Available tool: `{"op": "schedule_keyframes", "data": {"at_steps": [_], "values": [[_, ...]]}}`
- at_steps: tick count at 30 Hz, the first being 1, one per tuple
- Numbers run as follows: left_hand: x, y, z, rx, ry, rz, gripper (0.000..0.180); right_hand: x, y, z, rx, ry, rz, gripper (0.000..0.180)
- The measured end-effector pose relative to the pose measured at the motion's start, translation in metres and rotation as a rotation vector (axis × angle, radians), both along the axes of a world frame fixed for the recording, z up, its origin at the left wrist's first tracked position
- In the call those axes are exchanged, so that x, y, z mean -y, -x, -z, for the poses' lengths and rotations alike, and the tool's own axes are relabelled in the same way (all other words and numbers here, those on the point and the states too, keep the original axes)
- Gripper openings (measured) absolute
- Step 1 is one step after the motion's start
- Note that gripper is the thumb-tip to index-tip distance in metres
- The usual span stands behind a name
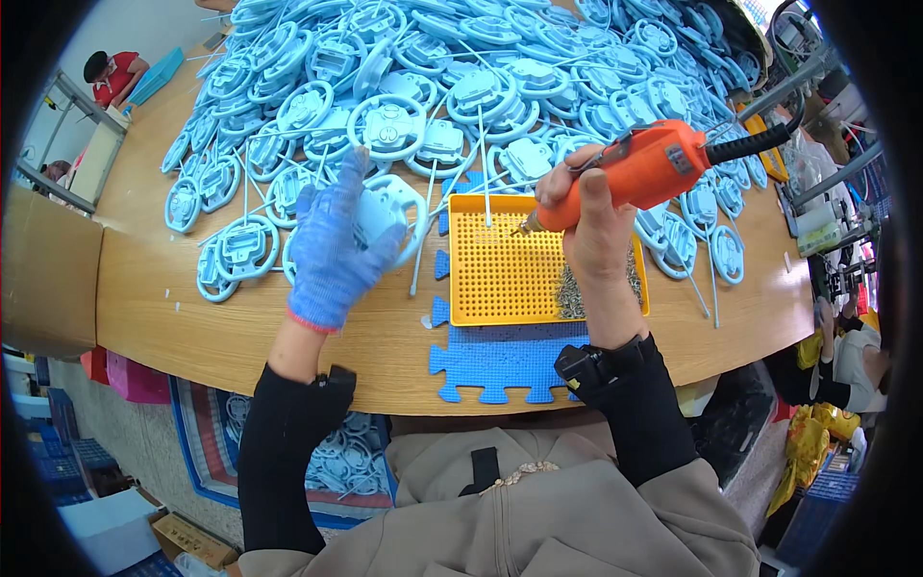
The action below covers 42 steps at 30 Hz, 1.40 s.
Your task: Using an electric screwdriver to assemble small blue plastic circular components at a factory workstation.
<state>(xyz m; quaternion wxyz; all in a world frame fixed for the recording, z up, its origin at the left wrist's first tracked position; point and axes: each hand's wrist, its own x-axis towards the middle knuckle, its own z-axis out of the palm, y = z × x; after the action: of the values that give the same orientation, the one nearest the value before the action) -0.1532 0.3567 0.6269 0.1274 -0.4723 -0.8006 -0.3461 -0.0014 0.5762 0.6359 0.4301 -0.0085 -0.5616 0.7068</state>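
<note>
My left hand [334, 252], in a blue knitted glove, grips a light blue plastic steering-wheel-shaped part [386, 204] by its left side, thumb along its near edge. The part is over the table, left of a yellow perforated tray [548, 321]. Bare, my right hand [601, 236] is wrapped round an orange electric screwdriver [639, 175]. Its bit points left and slightly down above the tray, apart from the held part. Small metal screws [571, 296] lie heaped in the tray's right side, partly hidden by my right forearm. A thin light blue stick reaches over the tray's far rim.
A large pile of similar light blue parts [481, 87] covers the far side of the wooden table [192, 332]. Beneath the tray lies a blue foam mat [510, 358]. A black cable [750, 144] runs from the screwdriver rightward. Below the table, a blue-rimmed bin [207, 471] holds more parts.
</note>
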Motion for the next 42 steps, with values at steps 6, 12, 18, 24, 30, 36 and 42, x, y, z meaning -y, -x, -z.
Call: {"op": "schedule_keyframes", "data": {"at_steps": [6,12,18,24,30,36,42], "values": [[0.028,-0.076,-0.03,-0.019,0.119,0.27,0.071,-0.006,0.002,0.006,0.038,-0.03,0.028,0.039],[0.036,-0.121,-0.009,-0.058,0.237,0.284,0.066,-0.004,0.007,0.003,0.031,-0.041,0.005,0.038],[0.034,-0.139,0.002,-0.067,0.171,0.29,0.062,-0.001,0.006,0.002,0.023,-0.007,-0.009,0.037],[0.022,-0.148,0.021,-0.036,0.164,0.3,0.065,0.001,0.008,0.001,0.041,-0.03,0.013,0.037],[0.026,-0.158,0.019,0.031,0.231,0.225,0.07,-0.001,0.004,0.003,0.025,-0.06,0.017,0.039],[0.028,-0.162,0.024,0.147,0.186,0.134,0.083,0.011,-0.008,-0.02,-0.03,0.012,0.019,0.044],[0.025,-0.165,0.02,0.185,0.207,0.075,0.084,0.06,-0.062,-0.057,-0.055,0.001,-0.292,0.052]]}}
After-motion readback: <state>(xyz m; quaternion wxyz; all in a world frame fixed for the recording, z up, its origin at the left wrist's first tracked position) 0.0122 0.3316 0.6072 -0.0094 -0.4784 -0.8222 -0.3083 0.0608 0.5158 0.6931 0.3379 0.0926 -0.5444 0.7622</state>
